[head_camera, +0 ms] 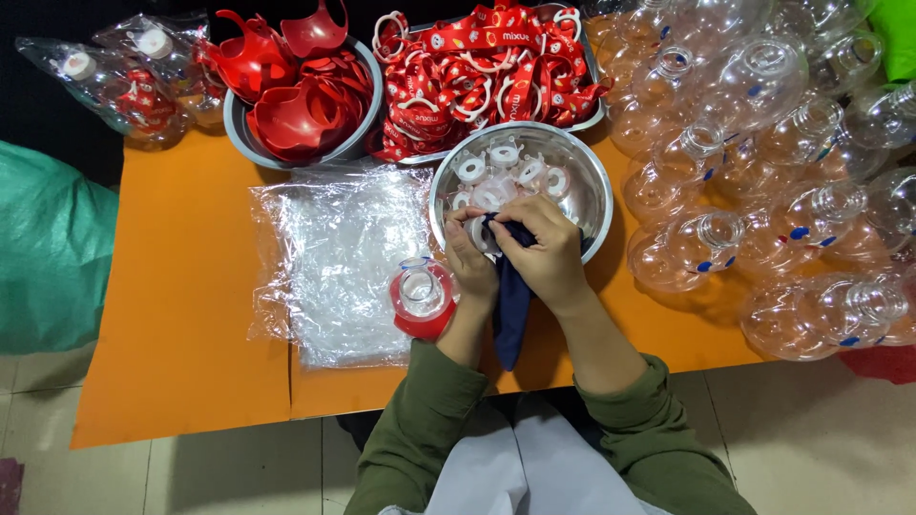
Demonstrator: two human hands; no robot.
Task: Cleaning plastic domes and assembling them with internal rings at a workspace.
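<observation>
- The orange bench (181, 315) carries everything; its far edge is hidden under bowls and bags.
- A heap of clear plastic bottles (763, 172) fills the right side, cut off at the top and right edges.
- A stack of clear plastic bags (334, 257) lies flat left of the hands.
- A tray of red straps (487, 67) and a grey bowl of red plastic pieces (296, 95) sit at the far side, partly cut off.
- A steel bowl (587, 181) holds white caps (501, 162); the hands cover its near rim.
- A dark blue cloth (510, 305) hangs between the hands.
- The right hand (549, 253) pinches the cloth against a white cap (480, 232).
- The left hand (469, 262) grips that cap, mostly hidden.
- A clear bottle with red base (423, 298) stands just beside the left hand.
</observation>
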